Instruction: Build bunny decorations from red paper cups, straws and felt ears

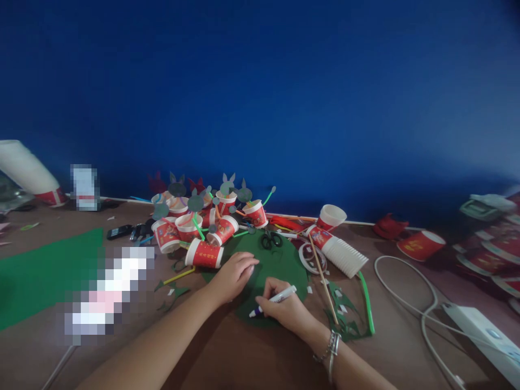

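Note:
My right hand [287, 309] grips a white marker [285, 294] with a dark purple end. That end points down at the near edge of a dark green paper sheet [284, 265], and I cannot tell whether it touches. Flat on the same sheet lies my left hand [235, 275], its fingers stretched out and nothing visible in it. Black-handled scissors [271, 240] rest on the far part of the sheet. Just left of my left hand, a red paper cup [204, 254] lies on its side.
Behind stand several red cups with straws and grey paper animal heads [195, 201]. To the right are a stack of cups [339, 252], a tape roll [312, 258], a wooden stick [324, 279], green scraps [345, 311], a cable [434, 295] and a power strip [483, 330].

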`<act>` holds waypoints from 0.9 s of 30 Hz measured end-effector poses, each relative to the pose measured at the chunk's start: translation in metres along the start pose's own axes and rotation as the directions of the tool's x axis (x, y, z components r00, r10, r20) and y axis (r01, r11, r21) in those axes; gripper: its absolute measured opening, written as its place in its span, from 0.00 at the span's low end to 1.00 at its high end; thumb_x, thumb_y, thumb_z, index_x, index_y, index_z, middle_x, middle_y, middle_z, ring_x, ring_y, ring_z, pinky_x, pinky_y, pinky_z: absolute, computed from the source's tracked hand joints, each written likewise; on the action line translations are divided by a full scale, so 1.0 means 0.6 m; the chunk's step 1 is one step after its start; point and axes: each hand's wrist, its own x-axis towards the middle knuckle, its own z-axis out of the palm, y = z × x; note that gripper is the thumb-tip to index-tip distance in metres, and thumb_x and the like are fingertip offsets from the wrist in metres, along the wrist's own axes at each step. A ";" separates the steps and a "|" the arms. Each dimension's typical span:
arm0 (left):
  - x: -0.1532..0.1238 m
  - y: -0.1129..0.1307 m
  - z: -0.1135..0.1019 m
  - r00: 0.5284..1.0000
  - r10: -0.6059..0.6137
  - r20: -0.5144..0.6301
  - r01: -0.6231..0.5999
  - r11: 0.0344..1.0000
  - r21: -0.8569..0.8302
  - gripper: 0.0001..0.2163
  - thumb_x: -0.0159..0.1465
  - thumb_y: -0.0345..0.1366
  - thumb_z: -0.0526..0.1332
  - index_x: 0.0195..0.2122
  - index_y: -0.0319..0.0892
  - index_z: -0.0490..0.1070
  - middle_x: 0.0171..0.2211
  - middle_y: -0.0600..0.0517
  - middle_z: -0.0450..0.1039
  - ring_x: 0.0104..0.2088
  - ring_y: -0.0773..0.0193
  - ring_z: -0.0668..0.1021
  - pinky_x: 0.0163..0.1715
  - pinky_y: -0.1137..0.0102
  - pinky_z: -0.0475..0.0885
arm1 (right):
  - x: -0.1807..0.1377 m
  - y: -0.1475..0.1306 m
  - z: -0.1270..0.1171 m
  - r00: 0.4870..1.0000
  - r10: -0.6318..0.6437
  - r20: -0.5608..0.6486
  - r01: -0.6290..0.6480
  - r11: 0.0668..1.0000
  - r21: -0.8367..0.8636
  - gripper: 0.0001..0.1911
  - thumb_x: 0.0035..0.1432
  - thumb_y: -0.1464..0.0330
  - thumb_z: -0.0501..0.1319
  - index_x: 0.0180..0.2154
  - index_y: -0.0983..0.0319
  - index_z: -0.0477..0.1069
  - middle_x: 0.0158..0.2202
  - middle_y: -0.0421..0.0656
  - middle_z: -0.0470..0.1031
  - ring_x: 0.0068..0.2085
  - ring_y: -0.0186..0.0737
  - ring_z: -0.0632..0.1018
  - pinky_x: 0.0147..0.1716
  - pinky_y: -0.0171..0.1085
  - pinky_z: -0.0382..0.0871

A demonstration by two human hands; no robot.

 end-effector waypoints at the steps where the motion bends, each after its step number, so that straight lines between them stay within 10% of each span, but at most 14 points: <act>1: -0.001 0.000 0.000 1.000 0.000 0.000 0.000 1.000 0.000 0.14 0.66 0.33 0.49 0.47 0.42 0.72 0.47 0.45 0.71 0.49 0.60 0.72 0.52 0.63 0.67 | 0.000 0.000 0.001 1.000 -0.002 -0.003 0.002 1.000 0.000 0.11 0.46 0.70 0.60 0.19 0.60 0.59 0.14 0.35 0.66 0.18 0.29 0.62 0.18 0.28 0.52; 27: 0.000 0.003 -0.003 1.000 -0.004 0.007 0.004 1.000 -0.002 0.14 0.66 0.33 0.49 0.46 0.42 0.71 0.47 0.45 0.71 0.50 0.59 0.71 0.52 0.62 0.67 | 0.000 -0.005 0.004 1.000 0.011 -0.007 -0.010 0.999 0.052 0.11 0.46 0.70 0.62 0.19 0.60 0.60 0.16 0.35 0.68 0.19 0.30 0.66 0.19 0.29 0.56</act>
